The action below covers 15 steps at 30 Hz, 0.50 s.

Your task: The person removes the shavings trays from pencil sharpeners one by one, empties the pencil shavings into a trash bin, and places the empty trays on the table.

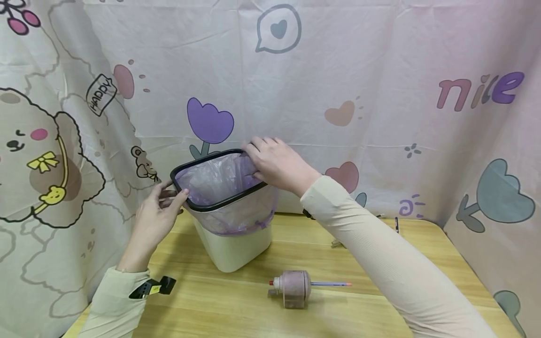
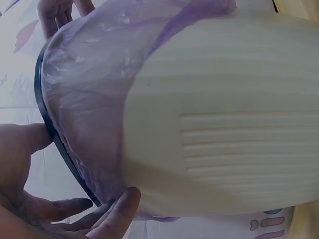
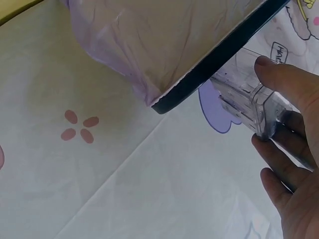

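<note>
A cream trash bin (image 1: 234, 253) with a black rim (image 1: 224, 203) stands on the table, lined with a translucent purple bag (image 1: 207, 180) folded over its edge. My left hand (image 1: 157, 216) grips the rim at the near left corner, thumb (image 2: 37, 138) against the black edge and fingers by the bag outside. At the bin's right side, my right hand (image 1: 279, 162) reaches over the opening. Between its thumb and fingers it holds a clear plastic box (image 3: 251, 97), seen in the right wrist view and hidden by the hand in the head view.
A mauve pencil sharpener (image 1: 296, 287) lies in front of the bin with a pencil (image 1: 331, 284) stuck in it. Farther back right is a dark pen (image 1: 397, 225). Printed curtains (image 1: 380, 56) close off the table's back and sides.
</note>
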{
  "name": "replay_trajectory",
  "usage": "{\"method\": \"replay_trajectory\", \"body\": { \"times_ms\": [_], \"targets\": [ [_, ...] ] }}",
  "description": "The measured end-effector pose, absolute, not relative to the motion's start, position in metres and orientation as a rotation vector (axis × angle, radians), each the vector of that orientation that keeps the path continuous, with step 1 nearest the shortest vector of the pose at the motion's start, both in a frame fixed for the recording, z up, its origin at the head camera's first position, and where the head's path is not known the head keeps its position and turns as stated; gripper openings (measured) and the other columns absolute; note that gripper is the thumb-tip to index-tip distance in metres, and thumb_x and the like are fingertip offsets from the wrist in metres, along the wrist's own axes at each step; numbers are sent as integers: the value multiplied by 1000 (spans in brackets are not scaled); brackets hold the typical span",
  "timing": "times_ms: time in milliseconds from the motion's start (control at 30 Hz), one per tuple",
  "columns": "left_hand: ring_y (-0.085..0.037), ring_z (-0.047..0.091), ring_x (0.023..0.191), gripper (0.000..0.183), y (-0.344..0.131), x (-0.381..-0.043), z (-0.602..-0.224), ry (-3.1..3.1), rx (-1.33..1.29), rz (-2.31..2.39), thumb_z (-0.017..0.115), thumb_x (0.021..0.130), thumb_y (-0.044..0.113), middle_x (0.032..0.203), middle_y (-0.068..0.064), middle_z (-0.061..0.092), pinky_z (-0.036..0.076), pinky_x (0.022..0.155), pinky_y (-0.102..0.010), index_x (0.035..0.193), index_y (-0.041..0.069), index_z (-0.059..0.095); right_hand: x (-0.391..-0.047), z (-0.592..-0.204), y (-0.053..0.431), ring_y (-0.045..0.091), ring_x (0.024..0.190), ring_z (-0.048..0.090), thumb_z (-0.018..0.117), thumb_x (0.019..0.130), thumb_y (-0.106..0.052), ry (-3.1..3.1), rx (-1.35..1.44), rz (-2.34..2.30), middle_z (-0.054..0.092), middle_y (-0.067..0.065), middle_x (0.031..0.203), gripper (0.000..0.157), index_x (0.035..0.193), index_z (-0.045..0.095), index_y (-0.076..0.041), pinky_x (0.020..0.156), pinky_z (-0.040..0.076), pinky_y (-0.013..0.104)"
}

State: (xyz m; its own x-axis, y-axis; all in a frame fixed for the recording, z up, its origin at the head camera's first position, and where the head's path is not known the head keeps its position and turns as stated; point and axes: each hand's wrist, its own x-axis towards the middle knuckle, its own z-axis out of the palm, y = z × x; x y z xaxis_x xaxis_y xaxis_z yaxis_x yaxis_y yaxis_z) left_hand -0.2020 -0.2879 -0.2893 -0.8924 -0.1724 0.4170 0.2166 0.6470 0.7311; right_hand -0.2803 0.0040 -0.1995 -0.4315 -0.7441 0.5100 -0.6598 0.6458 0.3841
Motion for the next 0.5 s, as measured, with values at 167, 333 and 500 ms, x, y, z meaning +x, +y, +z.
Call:
{"method": "replay_trajectory", "body": {
  "times_ms": [167, 333, 500],
  "targets": [
    [-42, 59, 123, 73, -284, -201, -288, -2397, -25, -1099, 59, 98, 49, 138, -26, 55, 56, 94, -36, 153, 7, 37, -278, -199, 12, 31, 115, 62, 77, 88, -33, -2228, 1091, -93, 61, 10, 127, 60, 137, 55, -8, 98, 51, 43],
    [-37, 57, 125, 71, -280, -198, -285, -2357, -37, -1072, 64, 96, 47, 139, -22, 52, 49, 90, -13, 151, 8, 41, -275, -197, 22, 31, 117, 60, 76, 88, -32, -2268, 1099, 4, 60, 11, 127, 58, 135, 54, -6, 97, 50, 45],
    [-37, 57, 127, 70, -276, -194, -281, -2333, -66, -1056, 67, 95, 44, 141, -22, 50, 42, 85, -2, 150, 8, 42, -275, -197, 34, 28, 119, 58, 78, 87, -33, -2315, 1096, 133, 59, 10, 127, 62, 137, 53, -6, 102, 48, 46]
  ]
}}
